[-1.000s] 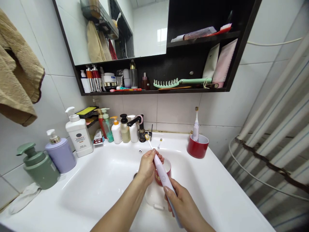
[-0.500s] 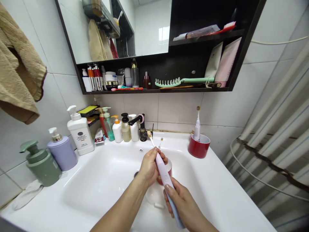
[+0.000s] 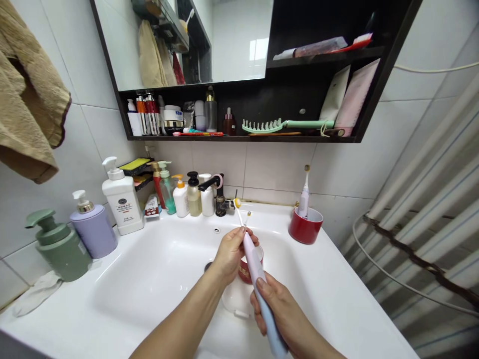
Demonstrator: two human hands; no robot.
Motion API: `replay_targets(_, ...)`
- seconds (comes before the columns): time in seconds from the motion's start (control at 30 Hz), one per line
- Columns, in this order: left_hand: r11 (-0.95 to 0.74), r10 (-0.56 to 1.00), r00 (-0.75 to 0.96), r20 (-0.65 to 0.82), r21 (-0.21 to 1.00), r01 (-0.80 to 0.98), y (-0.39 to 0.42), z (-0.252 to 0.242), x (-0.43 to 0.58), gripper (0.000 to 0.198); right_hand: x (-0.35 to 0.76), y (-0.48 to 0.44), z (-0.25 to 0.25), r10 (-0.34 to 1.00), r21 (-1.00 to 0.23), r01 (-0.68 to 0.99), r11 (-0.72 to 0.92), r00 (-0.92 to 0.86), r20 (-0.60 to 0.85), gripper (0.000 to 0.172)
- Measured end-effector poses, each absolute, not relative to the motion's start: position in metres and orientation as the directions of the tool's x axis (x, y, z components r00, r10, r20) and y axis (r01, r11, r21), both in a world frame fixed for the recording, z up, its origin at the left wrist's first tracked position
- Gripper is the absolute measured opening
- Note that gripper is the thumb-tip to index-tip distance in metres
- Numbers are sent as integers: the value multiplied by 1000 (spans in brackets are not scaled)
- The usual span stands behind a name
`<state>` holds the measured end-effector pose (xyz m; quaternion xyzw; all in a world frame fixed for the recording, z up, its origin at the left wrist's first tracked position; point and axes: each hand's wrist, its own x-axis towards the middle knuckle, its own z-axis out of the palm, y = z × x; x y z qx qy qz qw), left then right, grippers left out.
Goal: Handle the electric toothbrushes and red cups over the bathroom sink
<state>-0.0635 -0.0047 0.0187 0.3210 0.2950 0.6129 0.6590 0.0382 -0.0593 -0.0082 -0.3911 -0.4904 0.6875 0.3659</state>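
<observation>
An electric toothbrush (image 3: 255,264) with a pink-to-blue handle slants over the sink, its white brush head (image 3: 239,213) pointing toward the faucet. My left hand (image 3: 232,252) is closed around the neck, thumb and fingertips pinching the base of the brush head. Lower down, my right hand (image 3: 279,304) wraps the handle with the thumb on top. Whether the head is still seated on the handle I cannot tell, as fingers cover the joint. Behind the handle, partly hidden, a red cup (image 3: 245,273) is in the sink basin (image 3: 157,279).
A black faucet (image 3: 220,194) stands at the back rim, with pump bottles (image 3: 193,197) left of it. Another red cup (image 3: 306,230) on the right holds a second electric toothbrush (image 3: 304,199). A dark mirror cabinet (image 3: 243,139) overhangs the sink. Ribbed pale panels (image 3: 419,209) border the right.
The brush head has turned about its length and shifted slightly right relative to the handle. Both hands keep their grips. The view has shifted slightly.
</observation>
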Motion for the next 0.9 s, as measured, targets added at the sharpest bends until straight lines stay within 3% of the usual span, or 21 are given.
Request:
replay_targets(0.13,20,999,49,13,792,-611,-5,18,-61,19,38,-57,-9,904,-977,-61,-204,-394,-164,30)
replay_targets(0.37,184,976,196,-94,839,-512,-19,10,-43,33,45,-54,-2,922,-949,-231,-215,-370,-119,31)
replay_targets(0.5,152,982,179,-60,814,-561,-22,8,-40,33,57,-41,0,924,-989,-66,-131,-369,-97,39)
replay_targets(0.6,186,968,248,-45,789,-585,-25,9,-38,33,71,-27,5,989,-998,29,51,-143,46,38)
replay_targets(0.67,317,913,395,-99,782,-537,-28,8,-36,34,80,-21,10,994,-992,-85,90,-51,94,33)
replay_targets(0.77,531,769,600,-220,743,-408,-35,5,-30,34,87,-21,16,990,-937,-347,50,-104,91,29)
replay_targets(0.9,549,719,658,-224,765,-338,-41,1,-25,39,90,-21,18,987,-896,-445,2,-145,74,23)
